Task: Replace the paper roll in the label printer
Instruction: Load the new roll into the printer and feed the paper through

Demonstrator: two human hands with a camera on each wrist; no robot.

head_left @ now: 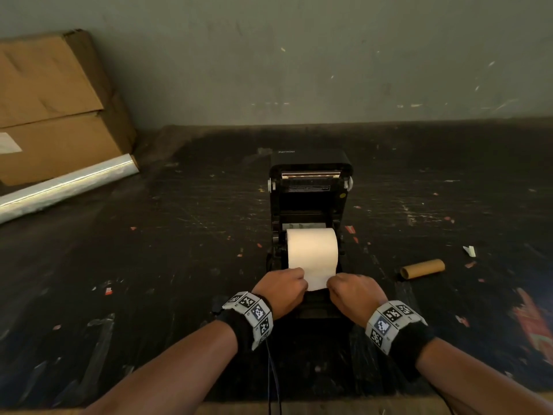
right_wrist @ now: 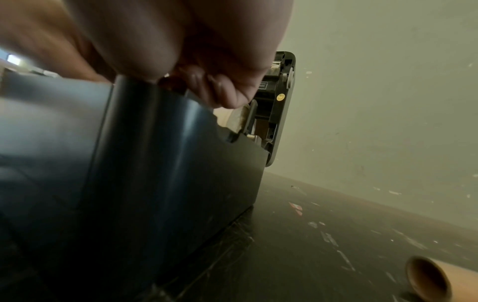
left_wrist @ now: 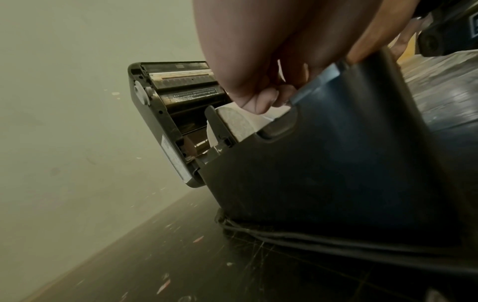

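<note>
The black label printer (head_left: 309,202) stands on the dark table with its lid (head_left: 311,172) tipped up toward the wall. A white paper roll (head_left: 312,250) sits in its bay, and a strip of paper (head_left: 315,280) runs from it toward me over the front. My left hand (head_left: 282,287) pinches the strip's left edge, my right hand (head_left: 353,290) its right edge. The left wrist view shows curled fingers (left_wrist: 261,102) above the roll's end face (left_wrist: 238,122). In the right wrist view, curled fingers (right_wrist: 227,90) sit over the printer's side wall (right_wrist: 155,163).
An empty brown cardboard core (head_left: 423,268) lies on the table right of the printer, also in the right wrist view (right_wrist: 429,282). Stacked cardboard boxes (head_left: 57,106) and a roll of clear film (head_left: 65,187) sit at the back left. A black cable (left_wrist: 297,237) runs beside the printer's left base.
</note>
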